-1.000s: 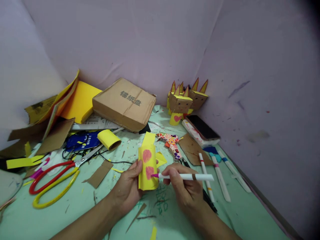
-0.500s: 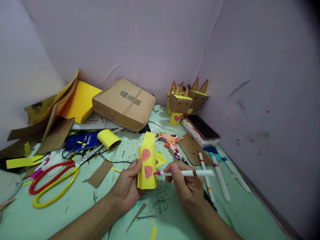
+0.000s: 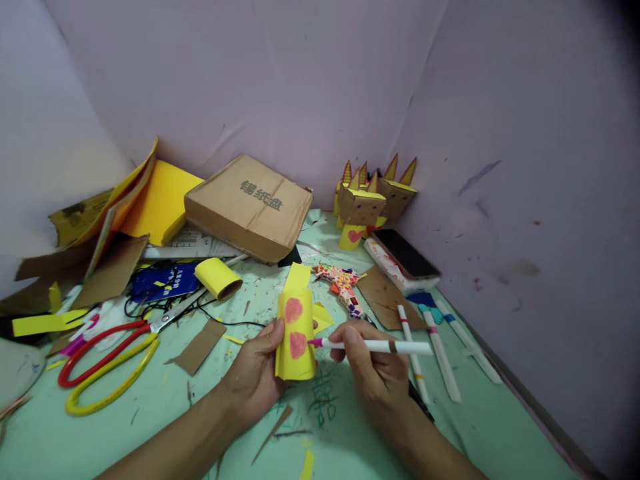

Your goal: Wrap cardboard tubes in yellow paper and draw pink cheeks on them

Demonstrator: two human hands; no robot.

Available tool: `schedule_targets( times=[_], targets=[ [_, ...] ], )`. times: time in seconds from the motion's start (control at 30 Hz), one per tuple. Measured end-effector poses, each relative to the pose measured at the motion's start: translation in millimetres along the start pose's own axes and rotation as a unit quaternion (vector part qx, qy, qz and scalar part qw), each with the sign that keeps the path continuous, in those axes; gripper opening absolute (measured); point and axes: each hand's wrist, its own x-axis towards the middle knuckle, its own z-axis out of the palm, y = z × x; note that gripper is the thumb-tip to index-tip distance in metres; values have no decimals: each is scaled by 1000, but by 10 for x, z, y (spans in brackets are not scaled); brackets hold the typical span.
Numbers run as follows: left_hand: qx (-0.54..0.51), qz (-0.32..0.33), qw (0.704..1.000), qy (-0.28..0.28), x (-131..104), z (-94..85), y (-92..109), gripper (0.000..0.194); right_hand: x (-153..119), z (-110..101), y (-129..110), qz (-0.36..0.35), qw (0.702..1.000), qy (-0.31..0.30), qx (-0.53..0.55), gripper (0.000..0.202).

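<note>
A green-covered table spreads beneath everything, with a brown cardboard box on its far side, left of centre. Red-and-yellow-handled scissors lie open on the left. Near the middle, the person's left hand curls around a yellow paper tube, thumb against its left edge, holding it roughly upright. The right hand pinches a white felt-tip marker between thumb and fingers, pointing it leftward. Far right, a black-screened smartphone rests on a white packet; a floral glue gun lies beyond the right hand. Smallest are the tube's two pink spots, the marker's magenta tip right at the lower one's right edge; whether they touch cannot be told.
</note>
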Motion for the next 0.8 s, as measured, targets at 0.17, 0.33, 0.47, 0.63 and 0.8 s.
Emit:
schedule_targets(
  times=[0.17, 0.33, 0.47, 0.63, 0.8],
  targets=[
    [-1, -9, 1000, -4, 5, -10, -1, 28, -12, -10, -1, -7, 1000, -10, 7, 23],
    [-6, -1, 1000, -6, 18, -33, -10, 27, -8, 2, 1, -6, 1000, -26, 12, 25],
    [-5, -3, 1000, -1, 10, -26, -7, 28, 3, 6, 3, -1, 1000, -9, 8, 24],
    [-4, -2, 1000, -6, 16, -18, -5, 28, -8, 7, 8, -4, 1000, -14, 6, 25],
    [-3, -2, 1000, 4, 15, -25, -4, 28, -8, 12, 10, -10, 1000, -8, 5, 25]
  ],
)
